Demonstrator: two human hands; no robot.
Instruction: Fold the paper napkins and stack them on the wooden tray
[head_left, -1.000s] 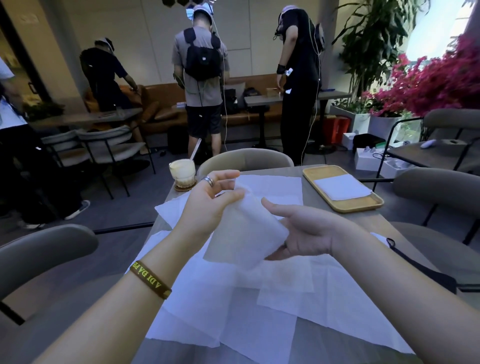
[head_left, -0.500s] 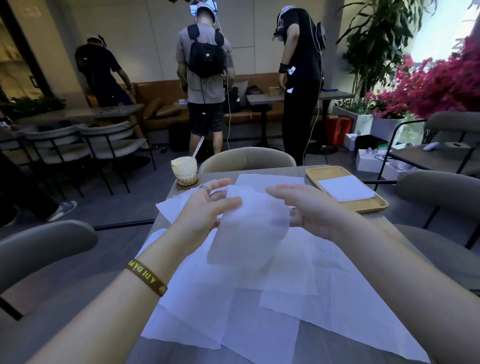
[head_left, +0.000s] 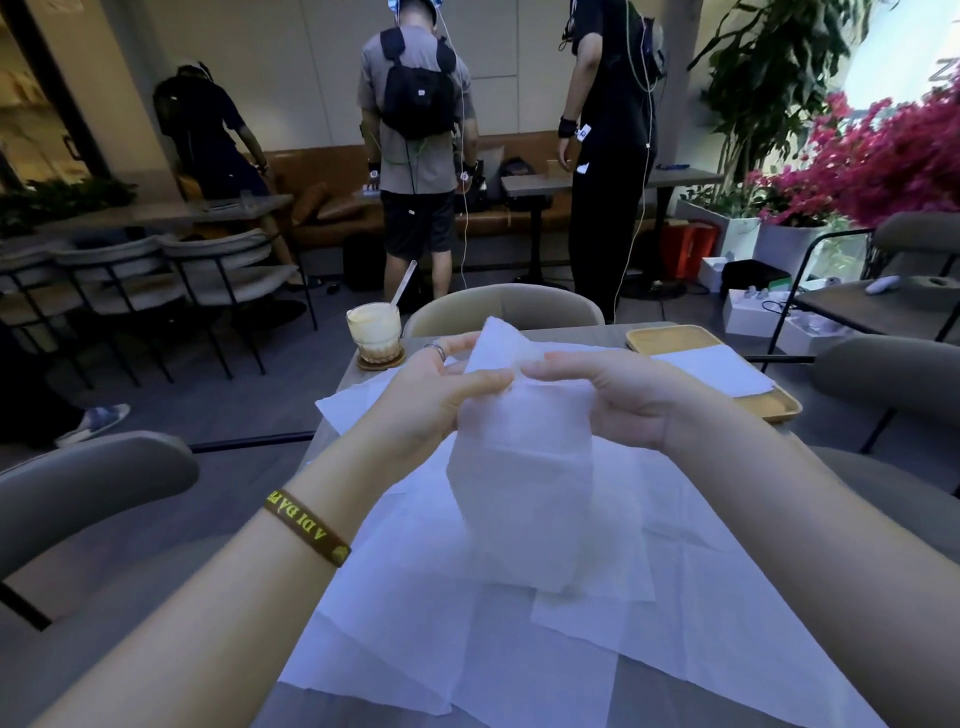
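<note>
L hand (head_left: 431, 400) & R hand (head_left: 613, 395) both pinch napkin (head_left: 524, 483) top edge — long axis hangs down; tray (head_left: 670, 340) fwd-right, nearer R hand.

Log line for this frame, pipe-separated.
phase: folding | left hand: pinches held napkin | right hand: holds held napkin | wooden tray: folded napkin | table: loose napkins
</note>
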